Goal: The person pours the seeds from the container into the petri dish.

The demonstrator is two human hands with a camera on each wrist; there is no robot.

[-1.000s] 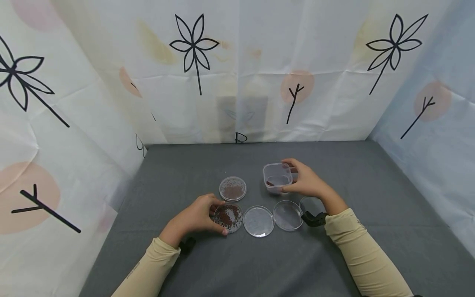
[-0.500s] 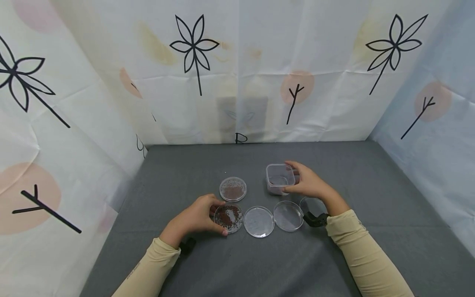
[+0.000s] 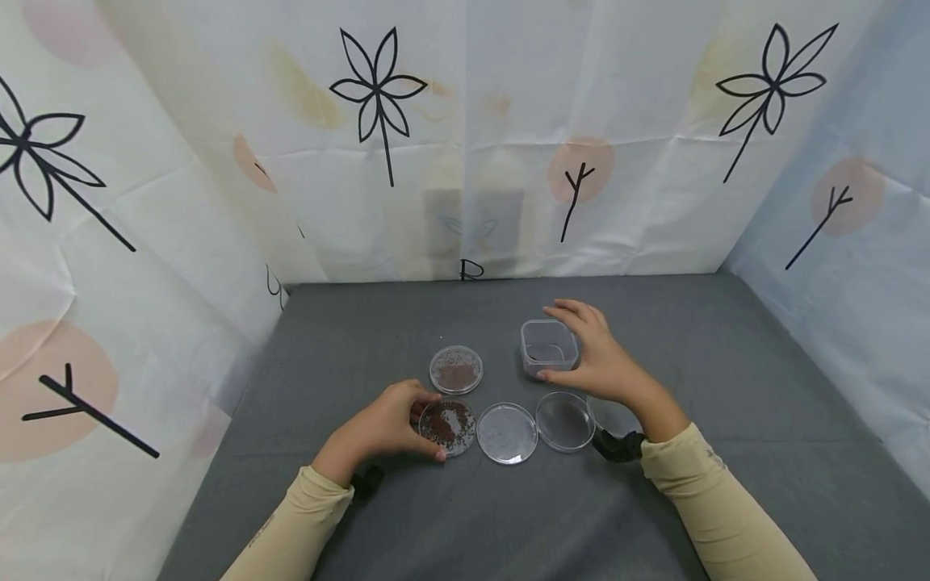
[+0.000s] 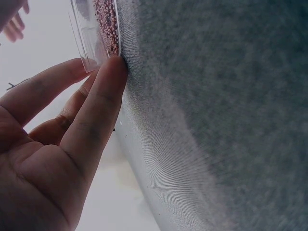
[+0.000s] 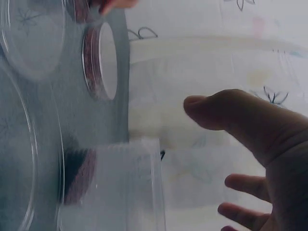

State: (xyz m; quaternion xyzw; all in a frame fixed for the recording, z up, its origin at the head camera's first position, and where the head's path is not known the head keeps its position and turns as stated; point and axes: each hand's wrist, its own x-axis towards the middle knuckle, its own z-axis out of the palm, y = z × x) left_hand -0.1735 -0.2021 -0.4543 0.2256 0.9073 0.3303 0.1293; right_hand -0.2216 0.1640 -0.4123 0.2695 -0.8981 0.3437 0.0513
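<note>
My left hand holds the edge of a clear petri dish, thumb in front and fingers behind. Small reddish-brown grains lie in that dish, seen side-on in the left wrist view. On the grey cloth to the right stands a clear square plastic tub, with a little brown material low inside. My right hand is spread beside and over the tub's right side, fingers apart and gripping nothing. The right wrist view shows a gap between this hand and the tub wall.
Behind the held dish sits another petri dish with brown grains. Two clear dishes, one in the middle and one to its right, continue the front row. A further dish is partly hidden by my right wrist. A printed curtain encloses the table.
The tub has shifted slightly right and now stands upright on the cloth. My right hand has let go of it and its fingers have spread. My left hand has not moved.
</note>
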